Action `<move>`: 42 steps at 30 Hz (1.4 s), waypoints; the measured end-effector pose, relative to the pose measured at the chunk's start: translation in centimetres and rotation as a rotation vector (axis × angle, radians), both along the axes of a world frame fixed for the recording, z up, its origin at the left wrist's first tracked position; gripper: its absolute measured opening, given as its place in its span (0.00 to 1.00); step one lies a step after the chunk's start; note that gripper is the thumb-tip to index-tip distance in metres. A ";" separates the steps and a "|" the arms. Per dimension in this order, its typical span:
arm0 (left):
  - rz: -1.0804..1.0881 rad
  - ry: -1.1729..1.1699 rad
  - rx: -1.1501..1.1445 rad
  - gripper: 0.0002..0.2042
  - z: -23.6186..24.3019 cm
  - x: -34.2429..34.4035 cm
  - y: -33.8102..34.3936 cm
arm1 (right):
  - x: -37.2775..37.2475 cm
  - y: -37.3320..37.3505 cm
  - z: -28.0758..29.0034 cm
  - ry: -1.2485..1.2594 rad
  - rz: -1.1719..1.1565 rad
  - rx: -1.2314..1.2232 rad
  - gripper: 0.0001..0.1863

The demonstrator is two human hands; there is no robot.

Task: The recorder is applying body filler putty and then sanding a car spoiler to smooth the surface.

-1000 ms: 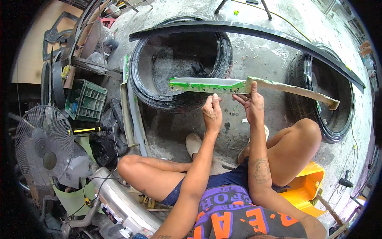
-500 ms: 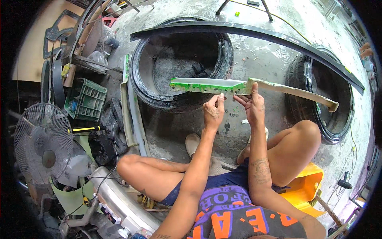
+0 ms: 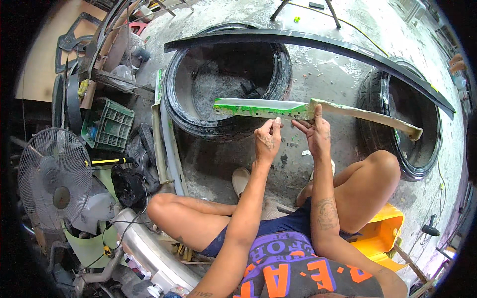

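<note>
A long strip (image 3: pixel 263 107), partly white with chipped green paint, partly tan (image 3: pixel 370 114), lies level across the middle, in front of two tyres. My right hand (image 3: pixel 315 124) grips it where green meets tan, thumb upright on the near face, some fingers extended below. My left hand (image 3: pixel 271 134) is closed in a pinch just below the green section; whether it holds anything small I cannot make out.
A large black tyre (image 3: pixel 177 84) and another tyre (image 3: pixel 372 114) sit ahead, with a long black trim (image 3: pixel 308 39) across them. At left stand a fan (image 3: pixel 42 169), a green crate (image 3: pixel 117 130) and assorted parts. A metal muffler (image 3: pixel 149 246) lies nearby; a yellow plastic piece (image 3: pixel 382 223) sits right.
My hands and the strip have barely moved, sitting very slightly lower in the picture. My left hand keeps its pinch and my right hand its grip.
</note>
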State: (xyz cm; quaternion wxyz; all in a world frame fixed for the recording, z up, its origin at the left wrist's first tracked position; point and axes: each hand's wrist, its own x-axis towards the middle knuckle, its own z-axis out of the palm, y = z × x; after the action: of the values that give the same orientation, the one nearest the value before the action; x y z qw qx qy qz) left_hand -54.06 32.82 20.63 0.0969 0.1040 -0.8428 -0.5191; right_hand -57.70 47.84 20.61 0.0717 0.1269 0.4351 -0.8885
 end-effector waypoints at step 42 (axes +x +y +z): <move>0.037 0.102 0.012 0.17 -0.8 -0.6 -0.4 | 0.1 -0.2 0.6 -0.007 -0.005 0.015 0.37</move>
State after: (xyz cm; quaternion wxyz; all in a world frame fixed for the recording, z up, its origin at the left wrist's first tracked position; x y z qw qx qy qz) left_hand -54.62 32.46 19.80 0.1485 0.0938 -0.8315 -0.5270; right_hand -57.61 47.66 21.18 0.0701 0.1314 0.4413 -0.8849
